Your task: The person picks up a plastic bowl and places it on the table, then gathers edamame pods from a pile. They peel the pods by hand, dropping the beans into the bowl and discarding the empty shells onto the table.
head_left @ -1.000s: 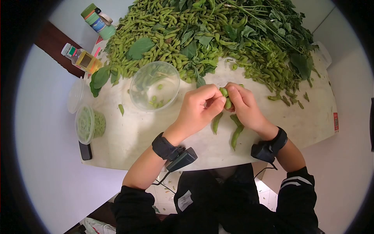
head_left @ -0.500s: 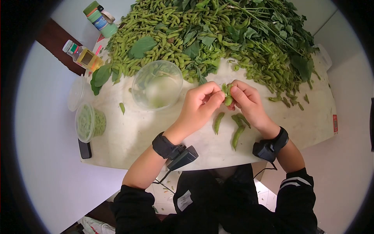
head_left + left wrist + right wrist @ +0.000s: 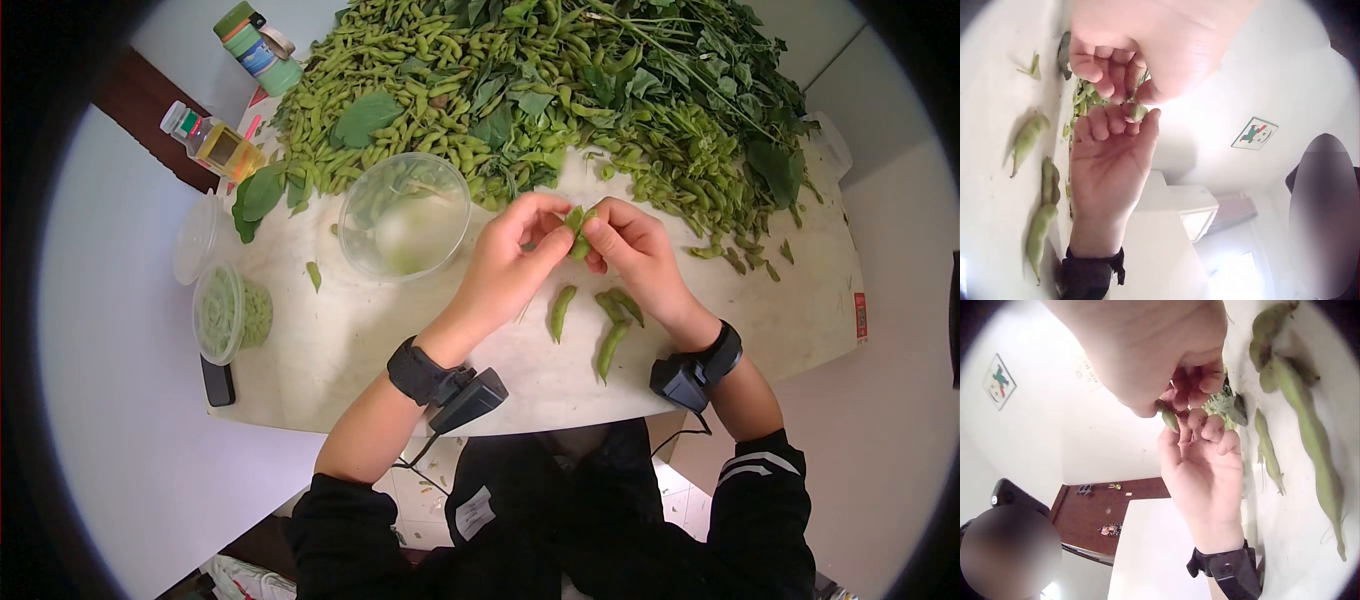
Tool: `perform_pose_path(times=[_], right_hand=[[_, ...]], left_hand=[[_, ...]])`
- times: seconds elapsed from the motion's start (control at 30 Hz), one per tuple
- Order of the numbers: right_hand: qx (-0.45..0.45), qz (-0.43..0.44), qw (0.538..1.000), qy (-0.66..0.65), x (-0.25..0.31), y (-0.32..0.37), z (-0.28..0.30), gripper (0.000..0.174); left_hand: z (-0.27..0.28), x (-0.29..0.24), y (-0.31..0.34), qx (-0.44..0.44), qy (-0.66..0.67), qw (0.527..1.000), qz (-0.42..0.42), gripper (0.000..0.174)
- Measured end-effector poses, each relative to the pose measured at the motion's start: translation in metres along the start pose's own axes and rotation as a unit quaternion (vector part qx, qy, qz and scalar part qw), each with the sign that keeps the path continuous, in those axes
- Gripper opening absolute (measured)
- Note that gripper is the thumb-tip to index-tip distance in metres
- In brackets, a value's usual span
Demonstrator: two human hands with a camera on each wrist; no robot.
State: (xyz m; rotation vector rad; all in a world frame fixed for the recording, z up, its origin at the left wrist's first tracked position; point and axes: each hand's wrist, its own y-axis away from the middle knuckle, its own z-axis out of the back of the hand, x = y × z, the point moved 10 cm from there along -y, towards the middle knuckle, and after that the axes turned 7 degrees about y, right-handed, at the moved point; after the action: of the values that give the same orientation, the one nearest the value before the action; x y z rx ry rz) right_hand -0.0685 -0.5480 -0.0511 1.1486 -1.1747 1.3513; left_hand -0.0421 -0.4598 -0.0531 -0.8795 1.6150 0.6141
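In the head view both hands meet over the table around a green soybean pod [image 3: 577, 240]. My left hand [image 3: 503, 268] pinches it from one side, thumb against the curled forefinger. From the other side my right hand [image 3: 645, 258] pinches it, thumb on top. The pod also shows between the fingertips in the left wrist view [image 3: 1139, 113] and the right wrist view [image 3: 1168, 419]; the fingers cover part of it. Below the hands lie several loose pods, one pod [image 3: 562, 314] to the left and another pod [image 3: 608, 350] nearer the table edge.
A clear plastic tub [image 3: 347, 245] stands left of the hands. Further left are a lidded tub [image 3: 256, 315] of shelled beans, a loose lid [image 3: 195, 240] and a dark phone [image 3: 219, 384]. A big heap of pods and leaves [image 3: 600, 90], a bottle [image 3: 228, 152] and a flask [image 3: 262, 62] stand behind.
Both hands have shifted slightly away from the body with the pod. The pod has turned between the fingertips, and the loose pods below show more fully.
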Motion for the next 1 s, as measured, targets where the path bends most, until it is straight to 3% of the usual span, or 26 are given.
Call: perform_pose_path(times=[0.17, 0.27, 0.57, 0.67, 0.87, 0.93, 1.0], right_hand=[[0.022, -0.029, 0.999, 0.034, -0.008, 0.000, -0.004, 0.024], [0.032, -0.042, 0.998, 0.037, -0.010, 0.001, -0.004, 0.024], [0.076, -0.011, 0.997, -0.010, 0.001, 0.004, -0.013, 0.014], [0.083, -0.046, 0.995, 0.005, -0.007, 0.004, -0.011, 0.014], [0.025, -0.060, 0.998, -0.007, -0.012, 0.001, -0.001, 0.015], [-0.004, -0.029, 0.999, -0.015, -0.007, -0.001, 0.005, 0.013], [-0.008, -0.025, 1.000, -0.010, -0.006, -0.001, 0.005, 0.013]], left_hand=[[0.003, -0.014, 0.002, -0.025, -0.054, 0.997, -0.040, 0.017], [-0.002, -0.015, 0.000, 0.015, -0.094, 0.994, -0.062, 0.017], [-0.004, -0.011, 0.000, 0.027, -0.014, 0.999, -0.038, 0.015], [0.002, -0.004, -0.001, 0.003, 0.001, 1.000, -0.016, 0.016], [0.004, 0.005, -0.002, -0.011, 0.061, 0.998, 0.023, 0.017], [-0.004, 0.000, -0.001, 0.019, -0.020, 0.999, -0.019, 0.018], [-0.005, 0.008, -0.001, 0.044, -0.031, 0.999, -0.005, 0.017]])
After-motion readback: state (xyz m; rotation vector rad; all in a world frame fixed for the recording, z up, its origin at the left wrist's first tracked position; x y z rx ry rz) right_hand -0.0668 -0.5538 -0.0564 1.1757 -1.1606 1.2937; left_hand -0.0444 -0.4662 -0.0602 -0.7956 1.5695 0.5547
